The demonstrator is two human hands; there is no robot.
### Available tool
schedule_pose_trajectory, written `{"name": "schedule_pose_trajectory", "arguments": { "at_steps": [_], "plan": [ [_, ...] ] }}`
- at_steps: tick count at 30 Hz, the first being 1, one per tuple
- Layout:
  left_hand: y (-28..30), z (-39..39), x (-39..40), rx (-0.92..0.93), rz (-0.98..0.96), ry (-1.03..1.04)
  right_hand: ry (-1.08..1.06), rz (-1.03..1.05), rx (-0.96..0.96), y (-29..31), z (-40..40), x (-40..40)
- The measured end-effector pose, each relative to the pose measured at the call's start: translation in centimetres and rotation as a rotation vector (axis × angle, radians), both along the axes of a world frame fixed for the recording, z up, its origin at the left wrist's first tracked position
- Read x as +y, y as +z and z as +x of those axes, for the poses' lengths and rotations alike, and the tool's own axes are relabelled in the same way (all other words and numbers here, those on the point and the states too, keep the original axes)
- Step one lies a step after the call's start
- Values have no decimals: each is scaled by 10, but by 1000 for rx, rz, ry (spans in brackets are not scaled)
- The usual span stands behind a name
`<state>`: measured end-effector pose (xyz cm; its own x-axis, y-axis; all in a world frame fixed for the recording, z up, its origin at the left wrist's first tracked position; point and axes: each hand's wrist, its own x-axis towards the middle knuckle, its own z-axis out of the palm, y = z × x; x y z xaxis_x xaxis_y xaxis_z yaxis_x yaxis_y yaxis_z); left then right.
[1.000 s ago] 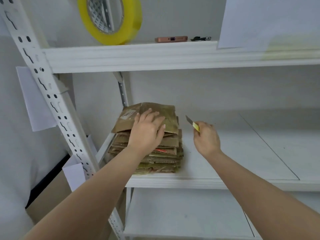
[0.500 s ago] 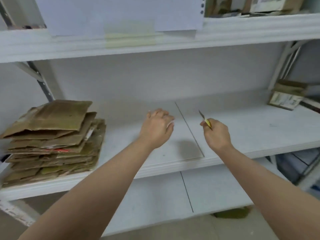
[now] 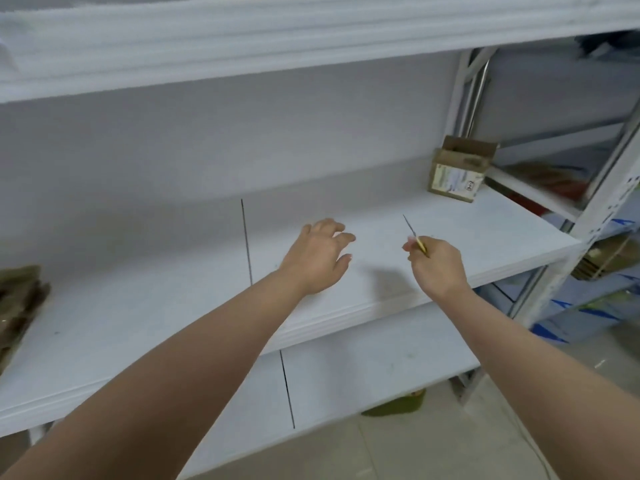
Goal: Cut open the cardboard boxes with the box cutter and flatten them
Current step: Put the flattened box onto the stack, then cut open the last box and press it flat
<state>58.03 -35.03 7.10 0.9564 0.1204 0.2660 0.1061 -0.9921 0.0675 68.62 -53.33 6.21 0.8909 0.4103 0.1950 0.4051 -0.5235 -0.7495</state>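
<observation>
Fingers (image 3: 341,237) of left hand (image 3: 317,259) loosely spread above shelf (image 3: 138,306), holding nothing, not plainly touching the board. Further right, right hand (image 3: 438,266) curled tight round box cutter (image 3: 415,237), blade bare and angled up and away. Next cardboard box (image 3: 457,169) still standing whole at far right back of same shelf, well apart from both hands; flattened cardboard (image 3: 19,306) piled at far left edge, partly out of sight.

Likely trouble: reaching for box with blade out and free hand just beside it, so a slip or a crossing of hands could nick skin; also a one-handed pull on box could tip or drag it off the open right end of shelf.

Round about: upper shelf (image 3: 311,39) low overhead, upright post (image 3: 467,95) just behind box, crowding the reach; lower shelf (image 3: 363,375) below; blurred clutter beyond rack at right, too smeared to name
</observation>
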Motion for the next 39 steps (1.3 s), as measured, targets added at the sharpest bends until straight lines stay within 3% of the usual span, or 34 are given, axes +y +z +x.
{"name": "schedule_pose_trajectory", "arguments": {
  "at_steps": [7,13,19,28,34,39],
  "plan": [
    [-3,115,3,23,-46,2,-119,7,-35,6,102,-23],
    [-13,214,-42,66,-63,-95,-221,63,74,-8,185,-71],
    [-22,300,-96,51,-138,-130,-193,52,130,-14,258,-87],
    [9,409,-110,-67,-71,134,-48,-63,122,-22,362,-118],
    [1,430,-103,23,24,313,74,-108,149,-26,391,-120],
    [11,386,-87,-119,109,330,166,-101,144,-25,386,-94]
  ]
}}
